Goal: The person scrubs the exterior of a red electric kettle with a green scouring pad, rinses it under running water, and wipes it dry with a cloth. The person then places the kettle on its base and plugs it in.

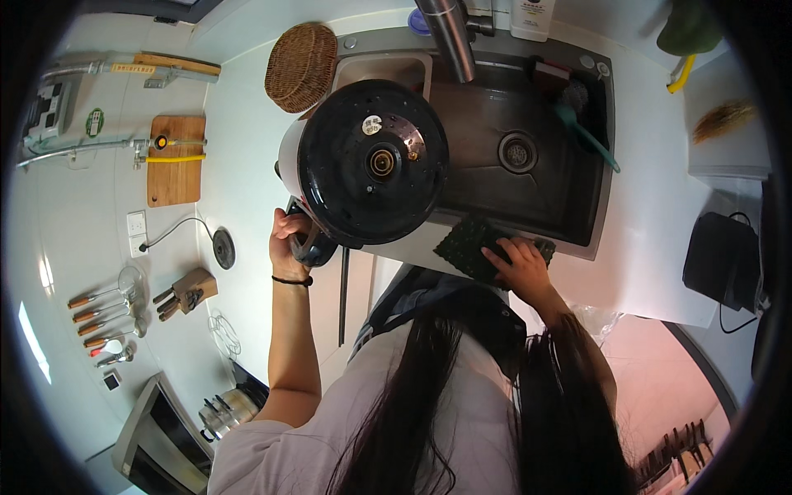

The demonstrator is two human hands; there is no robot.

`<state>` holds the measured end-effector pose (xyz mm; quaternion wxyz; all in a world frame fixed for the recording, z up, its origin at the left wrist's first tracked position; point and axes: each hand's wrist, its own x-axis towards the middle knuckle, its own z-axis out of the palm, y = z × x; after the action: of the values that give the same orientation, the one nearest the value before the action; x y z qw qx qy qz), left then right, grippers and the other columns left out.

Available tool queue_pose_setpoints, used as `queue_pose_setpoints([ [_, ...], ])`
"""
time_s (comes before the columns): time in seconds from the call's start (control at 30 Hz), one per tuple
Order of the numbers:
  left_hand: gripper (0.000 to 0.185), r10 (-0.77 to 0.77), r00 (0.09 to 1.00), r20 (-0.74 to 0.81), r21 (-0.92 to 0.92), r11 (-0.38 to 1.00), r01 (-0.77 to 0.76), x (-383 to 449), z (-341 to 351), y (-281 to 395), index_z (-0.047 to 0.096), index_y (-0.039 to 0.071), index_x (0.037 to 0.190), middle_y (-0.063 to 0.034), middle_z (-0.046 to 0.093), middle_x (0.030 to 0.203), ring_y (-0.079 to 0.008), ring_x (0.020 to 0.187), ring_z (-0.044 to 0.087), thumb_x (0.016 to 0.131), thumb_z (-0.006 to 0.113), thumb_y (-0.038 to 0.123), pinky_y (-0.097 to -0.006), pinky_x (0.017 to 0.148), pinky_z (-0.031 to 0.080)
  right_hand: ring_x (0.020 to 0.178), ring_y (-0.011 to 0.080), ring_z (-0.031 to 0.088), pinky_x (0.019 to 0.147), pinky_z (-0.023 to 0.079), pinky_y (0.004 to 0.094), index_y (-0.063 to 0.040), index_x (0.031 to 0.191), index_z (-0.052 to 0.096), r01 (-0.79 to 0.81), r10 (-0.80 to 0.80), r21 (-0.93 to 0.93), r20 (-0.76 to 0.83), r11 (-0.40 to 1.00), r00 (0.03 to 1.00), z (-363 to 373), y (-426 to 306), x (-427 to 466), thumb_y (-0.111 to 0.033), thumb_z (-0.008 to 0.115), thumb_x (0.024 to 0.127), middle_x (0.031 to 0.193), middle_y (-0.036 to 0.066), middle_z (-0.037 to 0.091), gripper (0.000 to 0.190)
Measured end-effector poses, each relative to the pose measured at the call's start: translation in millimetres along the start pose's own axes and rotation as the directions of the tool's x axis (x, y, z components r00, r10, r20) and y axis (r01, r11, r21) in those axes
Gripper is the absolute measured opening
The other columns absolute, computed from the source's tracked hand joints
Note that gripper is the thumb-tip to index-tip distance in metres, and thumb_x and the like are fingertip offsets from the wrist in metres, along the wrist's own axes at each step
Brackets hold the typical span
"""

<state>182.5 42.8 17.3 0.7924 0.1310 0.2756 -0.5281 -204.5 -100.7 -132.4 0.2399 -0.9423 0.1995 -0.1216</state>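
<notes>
An electric kettle [371,204] is tipped so that its black underside, dotted with water drops and bearing a small round sticker, faces me. My left hand [291,238] grips its dark handle at the kettle's lower left. The kettle covers part of the sink's left side. On the sink's front edge lies a dark green patterned cloth [467,250]. My right hand [523,263] rests on this cloth with fingers bent over it, apart from the kettle. Beyond the kettle is the dark sink basin [482,198] with a round metal drain [518,153].
A metal faucet [448,40] hangs over the sink. A teal-handled brush [591,142] leans at the right rim. A wicker basket [300,68] stands at the back left. The kettle's power base [224,249], a knife block [189,294] and a cutting board [176,179] are to the left.
</notes>
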Motion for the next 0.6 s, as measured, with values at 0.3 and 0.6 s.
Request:
queue_pose_setpoints([
  [0.3, 0.047, 0.011, 1.000, -0.012, 0.055, 0.998, -0.011, 3, -8, 11, 0.050, -0.002, 0.074, -0.0070, 0.052, 0.061, -0.0115, 0.052, 0.050, 0.099, 0.045, 0.037, -0.0251, 0.061, 0.049, 0.074, 0.0205, 0.057, 0.071, 0.045, 0.0358, -0.008, 0.092, 0.063, -0.308, 0.411, 0.512, -0.099, 0.802, 0.906, 27, 0, 49, -0.013, 0.062, 0.085, 0.088, 0.002, 0.059, 0.009],
  [0.6, 0.030, -0.050, 0.999, 0.014, 0.044, 0.998, 0.050, -3, -15, 17, 0.056, 0.007, 0.069, -0.0021, 0.054, 0.061, -0.0117, 0.057, 0.051, 0.093, 0.054, 0.026, -0.0263, 0.061, 0.045, 0.095, 0.0110, 0.052, 0.086, 0.040, 0.0248, -0.010, 0.107, 0.056, -0.053, 0.477, 0.898, 0.281, -0.436, 0.833, -31, -7, 93, -0.017, 0.050, 0.097, 0.100, -0.001, 0.056, 0.014],
])
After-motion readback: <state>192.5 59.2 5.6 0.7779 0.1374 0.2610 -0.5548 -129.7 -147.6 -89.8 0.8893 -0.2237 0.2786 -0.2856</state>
